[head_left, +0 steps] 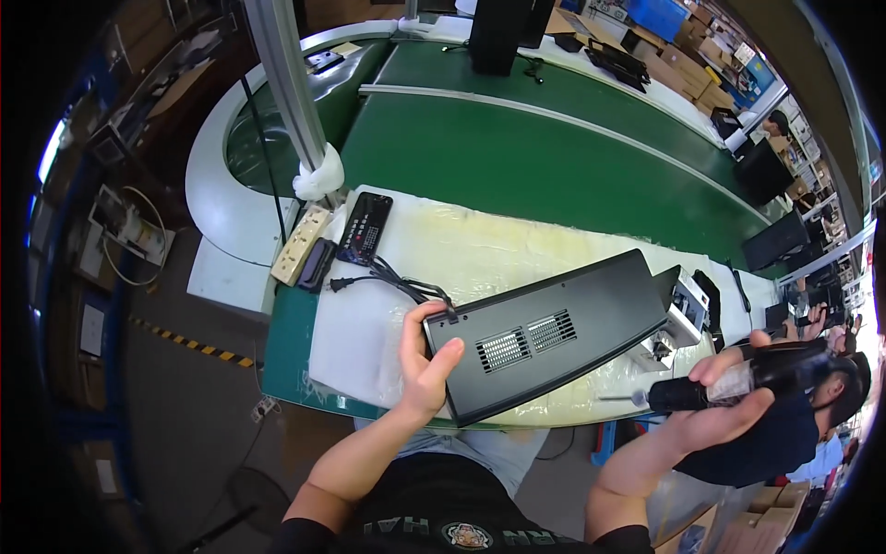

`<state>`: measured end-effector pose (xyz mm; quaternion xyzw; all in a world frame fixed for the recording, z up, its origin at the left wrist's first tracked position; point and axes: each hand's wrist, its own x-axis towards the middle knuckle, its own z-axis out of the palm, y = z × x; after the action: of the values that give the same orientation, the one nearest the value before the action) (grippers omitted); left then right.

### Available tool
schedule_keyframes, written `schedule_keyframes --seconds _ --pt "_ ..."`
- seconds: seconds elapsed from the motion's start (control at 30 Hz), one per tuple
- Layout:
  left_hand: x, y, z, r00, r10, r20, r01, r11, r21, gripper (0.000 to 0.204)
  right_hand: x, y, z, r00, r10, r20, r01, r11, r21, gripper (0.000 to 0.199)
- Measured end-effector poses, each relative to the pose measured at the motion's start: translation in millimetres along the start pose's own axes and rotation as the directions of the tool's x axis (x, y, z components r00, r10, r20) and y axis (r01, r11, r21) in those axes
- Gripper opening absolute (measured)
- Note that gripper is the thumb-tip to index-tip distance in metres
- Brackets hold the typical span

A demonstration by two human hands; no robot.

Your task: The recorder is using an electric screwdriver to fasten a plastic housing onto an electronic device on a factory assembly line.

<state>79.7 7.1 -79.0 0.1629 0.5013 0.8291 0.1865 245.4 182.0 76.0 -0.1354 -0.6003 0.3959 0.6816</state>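
My left hand (pixel 426 365) is wrapped round the near left corner of a black casing (pixel 600 323), thumb on top and fingers at its left edge. Two slotted vents show on the casing's upward face, and it lies slanted over the white padded mat (pixel 346 342). A black power cord (pixel 401 282) with a plug runs out by its left end. On the right, a dark powered screwdriver (pixel 678 394) is gripped by my right hand (pixel 715 406). Its thin bit points left, apart from the casing. Just beyond the casing's right end is a metal-and-black part (pixel 685 309).
A beige power strip (pixel 300 247), a dark purple block (pixel 317 265) and a black panel with buttons (pixel 366 226) lie at the mat's left. A metal post (pixel 291 83) rises behind them. Green conveyor (pixel 517 152) runs beyond. A person (pixel 757 443) is close on my right.
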Motion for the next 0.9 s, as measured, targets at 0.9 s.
schedule_keyframes --seconds 0.9 --pt "4 -9 -9 0.988 0.140 0.059 -0.146 0.984 0.106 0.048 -45 5 172 0.931 -0.029 0.363 0.039 0.999 -0.022 0.073"
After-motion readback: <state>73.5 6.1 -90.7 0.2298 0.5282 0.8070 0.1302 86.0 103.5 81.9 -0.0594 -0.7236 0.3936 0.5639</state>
